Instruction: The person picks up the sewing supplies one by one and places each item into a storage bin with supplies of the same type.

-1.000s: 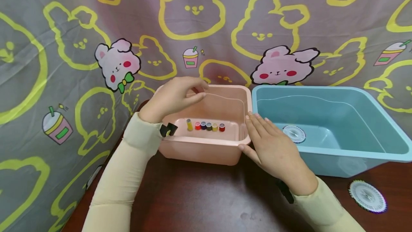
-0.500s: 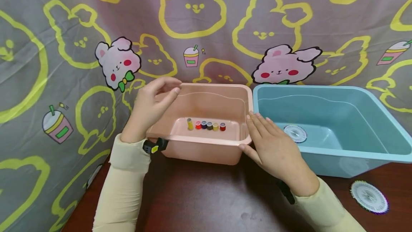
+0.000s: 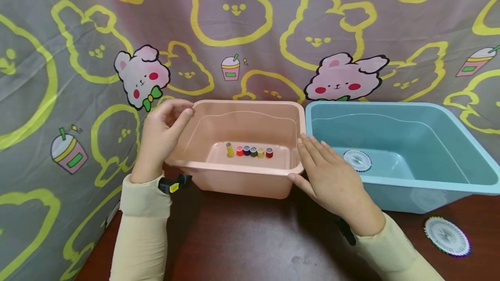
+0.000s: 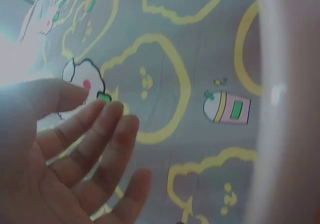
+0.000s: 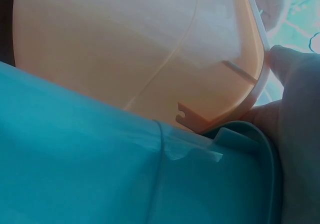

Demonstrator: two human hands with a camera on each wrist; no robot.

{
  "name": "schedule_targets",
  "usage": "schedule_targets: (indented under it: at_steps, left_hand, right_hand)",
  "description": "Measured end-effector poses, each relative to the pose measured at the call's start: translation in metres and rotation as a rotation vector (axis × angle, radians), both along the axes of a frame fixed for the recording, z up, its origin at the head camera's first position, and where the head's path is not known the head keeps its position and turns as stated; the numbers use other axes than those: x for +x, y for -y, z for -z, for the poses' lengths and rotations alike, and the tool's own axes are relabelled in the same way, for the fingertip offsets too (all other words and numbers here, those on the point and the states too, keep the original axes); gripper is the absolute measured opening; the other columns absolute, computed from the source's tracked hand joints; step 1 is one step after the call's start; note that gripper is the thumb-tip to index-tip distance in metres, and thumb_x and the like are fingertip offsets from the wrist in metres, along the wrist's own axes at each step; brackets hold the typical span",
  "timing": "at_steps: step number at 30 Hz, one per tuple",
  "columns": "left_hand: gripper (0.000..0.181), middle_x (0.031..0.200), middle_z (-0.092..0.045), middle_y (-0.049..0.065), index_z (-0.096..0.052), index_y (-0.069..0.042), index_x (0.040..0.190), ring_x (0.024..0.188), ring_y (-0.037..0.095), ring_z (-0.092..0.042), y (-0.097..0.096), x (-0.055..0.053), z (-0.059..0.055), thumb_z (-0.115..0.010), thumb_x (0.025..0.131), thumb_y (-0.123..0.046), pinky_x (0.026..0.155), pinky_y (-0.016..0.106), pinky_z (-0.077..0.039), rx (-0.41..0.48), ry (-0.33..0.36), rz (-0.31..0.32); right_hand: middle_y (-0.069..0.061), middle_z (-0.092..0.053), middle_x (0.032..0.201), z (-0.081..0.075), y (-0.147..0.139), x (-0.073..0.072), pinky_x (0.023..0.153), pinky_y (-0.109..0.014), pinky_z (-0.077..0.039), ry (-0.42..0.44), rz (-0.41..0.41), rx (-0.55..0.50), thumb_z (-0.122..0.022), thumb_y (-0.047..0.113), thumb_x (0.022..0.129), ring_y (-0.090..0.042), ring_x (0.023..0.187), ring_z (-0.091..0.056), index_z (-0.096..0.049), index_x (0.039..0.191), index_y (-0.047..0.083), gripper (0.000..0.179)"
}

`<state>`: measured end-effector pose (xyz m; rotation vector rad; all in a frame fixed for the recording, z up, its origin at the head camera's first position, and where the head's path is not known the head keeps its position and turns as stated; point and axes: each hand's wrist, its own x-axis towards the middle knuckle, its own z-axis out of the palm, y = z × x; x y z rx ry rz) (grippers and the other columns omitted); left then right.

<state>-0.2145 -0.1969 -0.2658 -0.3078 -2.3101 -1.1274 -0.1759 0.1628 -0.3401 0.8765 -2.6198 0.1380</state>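
My left hand is beside the left end of the pink basin, near its rim. Its fingers are loosely curved, and the left wrist view shows nothing in that hand. My right hand rests on the pink basin's front right corner. Its fingers lie straight along the rim, with the thumb at the front. Inside the pink basin, a yellow cylinder stands at the left end of a row of several small coloured spools, apparently of thread.
A blue basin adjoins the pink one on the right. One pale round pin wheel lies in it, and another pin wheel lies on the dark table. A patterned curtain hangs behind and to the left.
My left hand has moved left, from over the pink basin to its left end. My right hand, the basins and the spools have stayed in place.
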Motion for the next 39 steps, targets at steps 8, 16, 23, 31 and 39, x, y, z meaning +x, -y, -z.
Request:
schedule_targets:
  at_steps: [8,16,23,31,39]
  left_hand:
    - [0.03,0.104,-0.069,0.008,-0.068,-0.002,0.117,0.09,0.01,-0.067,0.019,0.009,0.008,-0.058,0.103,-0.026,0.081,0.017,-0.054,0.203,0.181,-0.19]
    - [0.033,0.108,-0.069,0.017,-0.065,-0.001,0.121,0.086,0.01,-0.068,0.034,0.014,0.021,-0.054,0.105,-0.027,0.076,0.017,-0.054,0.194,0.324,-0.257]
    - [0.036,0.111,-0.069,0.024,-0.064,0.004,0.122,0.085,0.012,-0.067,0.052,0.022,0.033,-0.049,0.106,-0.024,0.074,0.019,-0.052,0.039,0.367,-0.242]
    - [0.039,0.121,-0.063,0.028,-0.062,0.003,0.126,0.108,0.044,-0.061,0.069,0.028,0.041,-0.049,0.106,-0.029,0.089,0.059,-0.05,-0.136,0.48,-0.264]
    - [0.044,0.125,-0.06,0.032,-0.057,0.008,0.128,0.106,0.045,-0.059,0.085,0.026,0.055,-0.053,0.105,-0.03,0.09,0.061,-0.049,-0.335,0.706,-0.198]
  right_hand:
    - [-0.022,-0.037,0.158,0.001,0.0,0.0,0.118,-0.05,-0.031,-0.006,-0.001,0.003,-0.005,0.067,0.101,-0.038,0.145,-0.037,-0.042,0.15,-0.006,0.095]
    - [-0.023,-0.037,0.158,0.001,0.001,0.0,0.118,-0.05,-0.031,-0.013,-0.005,0.001,-0.014,0.065,0.103,-0.038,0.145,-0.037,-0.042,0.15,-0.006,0.09]
    - [-0.023,-0.037,0.158,0.001,0.002,0.0,0.118,-0.05,-0.031,-0.014,-0.003,-0.001,-0.004,0.067,0.1,-0.038,0.145,-0.037,-0.041,0.15,-0.007,0.097]
    - [-0.023,-0.038,0.157,0.001,0.002,0.001,0.117,-0.051,-0.032,-0.012,-0.001,-0.004,-0.003,0.068,0.1,-0.038,0.145,-0.037,-0.041,0.15,-0.007,0.098]
    - [-0.023,-0.039,0.157,0.001,0.002,0.001,0.117,-0.051,-0.032,-0.019,-0.002,-0.008,-0.002,0.067,0.1,-0.038,0.144,-0.038,-0.042,0.149,-0.007,0.097]
